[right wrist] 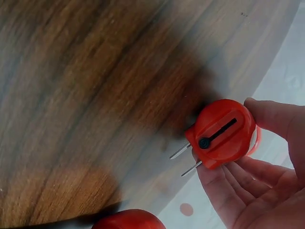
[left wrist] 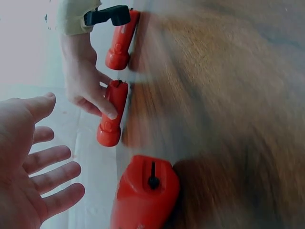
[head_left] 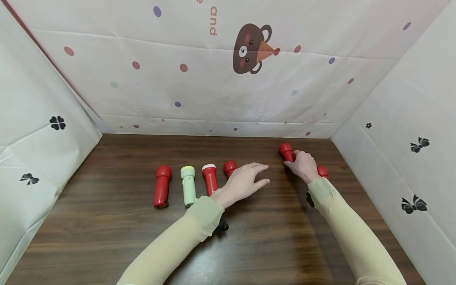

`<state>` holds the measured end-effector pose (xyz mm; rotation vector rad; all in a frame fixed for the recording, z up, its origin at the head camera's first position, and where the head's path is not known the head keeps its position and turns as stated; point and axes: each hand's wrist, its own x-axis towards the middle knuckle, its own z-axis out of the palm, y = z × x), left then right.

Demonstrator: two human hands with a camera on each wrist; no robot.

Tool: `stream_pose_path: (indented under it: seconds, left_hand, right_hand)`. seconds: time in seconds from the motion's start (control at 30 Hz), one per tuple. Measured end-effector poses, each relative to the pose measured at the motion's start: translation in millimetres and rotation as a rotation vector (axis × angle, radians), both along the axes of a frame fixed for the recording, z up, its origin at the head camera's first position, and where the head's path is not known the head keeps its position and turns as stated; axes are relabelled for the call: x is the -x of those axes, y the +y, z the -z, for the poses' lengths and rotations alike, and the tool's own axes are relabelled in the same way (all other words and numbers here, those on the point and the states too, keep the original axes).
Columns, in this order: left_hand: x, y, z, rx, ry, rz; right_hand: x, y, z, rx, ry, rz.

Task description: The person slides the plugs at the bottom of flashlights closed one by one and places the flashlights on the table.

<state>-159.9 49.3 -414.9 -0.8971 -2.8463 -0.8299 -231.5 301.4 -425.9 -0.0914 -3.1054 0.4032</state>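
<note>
My right hand (head_left: 302,166) grips a red flashlight (head_left: 285,150) near the back right of the table. In the right wrist view, thumb and fingers hold the flashlight (right wrist: 226,124) from both sides, and two metal prongs stick out of its end. My left hand (head_left: 244,182) is held out with spread fingers and holds nothing. Just beyond it lies another red flashlight (head_left: 229,166), whose rear part is hidden by the hand. A further red flashlight (head_left: 322,171) lies to the right of my right hand, partly covered by the sleeve.
To the left lie a red flashlight (head_left: 162,186), a pale green one (head_left: 189,186) and a red one with a white rim (head_left: 210,178). The brown wooden table (head_left: 107,229) meets printed white sheets (head_left: 210,95) at the back and on both sides.
</note>
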Motion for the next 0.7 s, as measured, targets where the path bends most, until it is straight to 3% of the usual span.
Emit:
stream_pose_path:
  seconds: [0.23,0.7]
  left_hand:
    - [-3.1,6.0,-0.1,-0.026,-0.012,-0.001]
    - [-9.1,11.3,0.8,-0.101,-0.016,-0.049]
  right_hand:
    - [-5.7,-1.9,-6.6,0.07,-0.047,0.025]
    - [-31.8,-5.0,-24.7,0.298,-0.002,0.013]
